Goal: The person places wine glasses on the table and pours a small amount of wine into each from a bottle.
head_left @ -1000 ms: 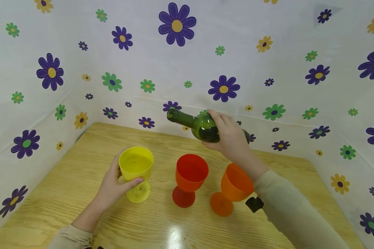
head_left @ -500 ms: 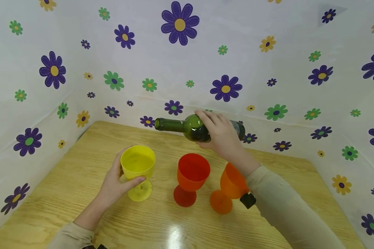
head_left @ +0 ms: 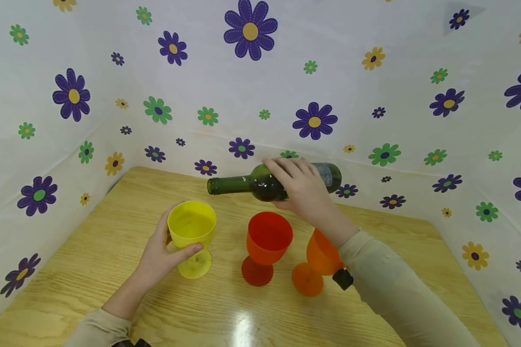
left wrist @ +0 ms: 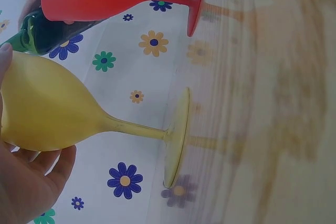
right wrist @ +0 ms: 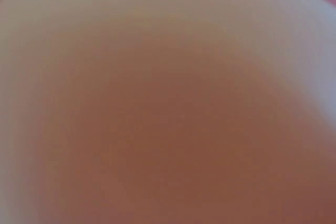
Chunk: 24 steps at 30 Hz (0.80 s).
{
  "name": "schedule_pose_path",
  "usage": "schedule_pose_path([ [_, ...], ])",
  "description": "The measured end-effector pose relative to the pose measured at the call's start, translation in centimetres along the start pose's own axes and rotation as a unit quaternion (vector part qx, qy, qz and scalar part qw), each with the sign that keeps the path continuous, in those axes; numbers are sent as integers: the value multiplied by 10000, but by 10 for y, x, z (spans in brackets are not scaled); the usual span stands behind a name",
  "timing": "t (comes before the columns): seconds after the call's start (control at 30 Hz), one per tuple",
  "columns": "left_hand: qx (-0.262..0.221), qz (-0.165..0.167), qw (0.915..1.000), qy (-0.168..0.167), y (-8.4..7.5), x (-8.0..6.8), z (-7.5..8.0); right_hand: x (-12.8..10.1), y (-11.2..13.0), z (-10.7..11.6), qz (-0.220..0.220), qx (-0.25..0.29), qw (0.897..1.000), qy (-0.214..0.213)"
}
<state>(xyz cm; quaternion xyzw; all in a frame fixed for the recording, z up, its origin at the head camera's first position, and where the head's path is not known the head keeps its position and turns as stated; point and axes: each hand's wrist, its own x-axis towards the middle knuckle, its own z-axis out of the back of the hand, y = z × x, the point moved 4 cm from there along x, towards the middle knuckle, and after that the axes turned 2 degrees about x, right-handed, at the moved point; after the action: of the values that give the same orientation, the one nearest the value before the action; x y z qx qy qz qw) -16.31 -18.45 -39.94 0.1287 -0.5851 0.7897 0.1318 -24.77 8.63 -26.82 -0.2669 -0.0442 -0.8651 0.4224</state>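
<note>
My left hand (head_left: pixel 160 250) curls round the bowl of a yellow goblet (head_left: pixel 192 226), thumb across its near side. The goblet stands upright on its foot, as the left wrist view of the yellow goblet (left wrist: pixel 58 103) also shows. In my right hand (head_left: pixel 306 190) is a green glass wine bottle (head_left: pixel 262 183), gripped round its body and lying nearly level above the table. Its neck points left, the mouth just above and beyond the yellow goblet's rim. The right wrist view is filled by a blurred surface close to the lens.
A red goblet (head_left: pixel 269 236) stands on the wooden table (head_left: pixel 226 313) between the hands. Right of it is an orange goblet (head_left: pixel 323 255), partly hidden behind the right forearm. A white flowered cloth (head_left: pixel 265 86) walls the table at the back and sides.
The bottle has moved left and tilted, its neck dropping from slightly raised to about level, its mouth nearer the yellow goblet. The left hand keeps its hold on that goblet.
</note>
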Motion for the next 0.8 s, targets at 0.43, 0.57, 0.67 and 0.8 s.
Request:
schedule_pose_path([
  [0.43,24,-49,10000,-4,-2,0,0,1,6,-1,175,19,9998,-102],
  [0.57,27,-30,10000,-2,-2,0,-1,1,7,-2,220,15,9997,-48],
  [0.67,36,-8,10000,-3,-4,0,0,1,8,-3,261,41,9996,-19],
  [0.8,34,4,10000,17,-6,-1,0,2,10,-5,318,58,9995,31],
])
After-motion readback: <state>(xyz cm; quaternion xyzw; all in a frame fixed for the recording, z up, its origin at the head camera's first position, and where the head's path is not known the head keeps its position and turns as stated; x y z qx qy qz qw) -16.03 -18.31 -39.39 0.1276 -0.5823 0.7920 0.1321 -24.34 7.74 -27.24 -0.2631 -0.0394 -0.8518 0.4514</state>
